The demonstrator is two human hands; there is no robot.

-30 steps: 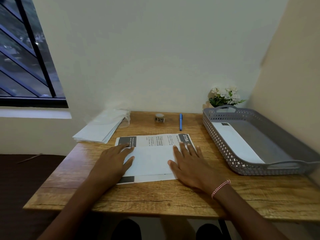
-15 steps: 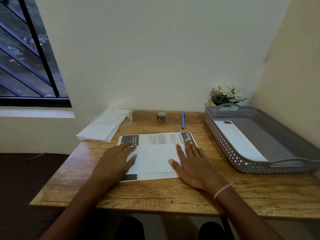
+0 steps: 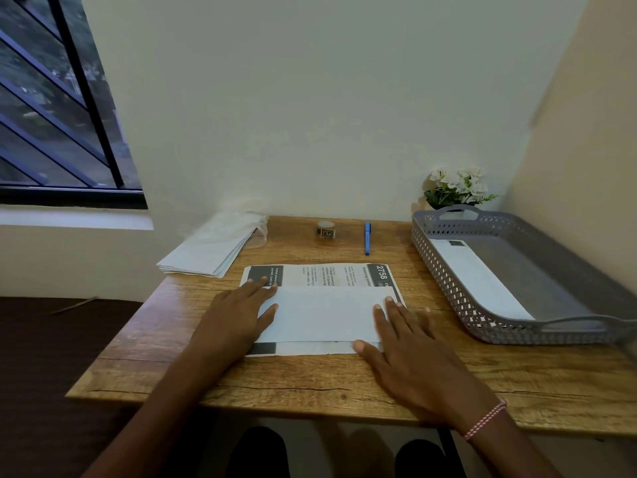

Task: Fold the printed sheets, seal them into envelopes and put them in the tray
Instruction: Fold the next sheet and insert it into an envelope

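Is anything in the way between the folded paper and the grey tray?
Nothing visible is. Only bare table lies between the folded paper and the tray. The blue pen sits farther back, out of the path.

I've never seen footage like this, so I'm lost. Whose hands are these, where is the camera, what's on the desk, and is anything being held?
There is no machine: a person wears a camera on the head, looking down at their own hands. The left hand and the right hand lie flat, fingers straight, pressing a partly folded printed sheet onto the wooden table; nothing is gripped. Behind it lie a stack of envelopes, a small roll I cannot identify, a blue pen and white flowers. The grey tray on the right holds one white envelope.
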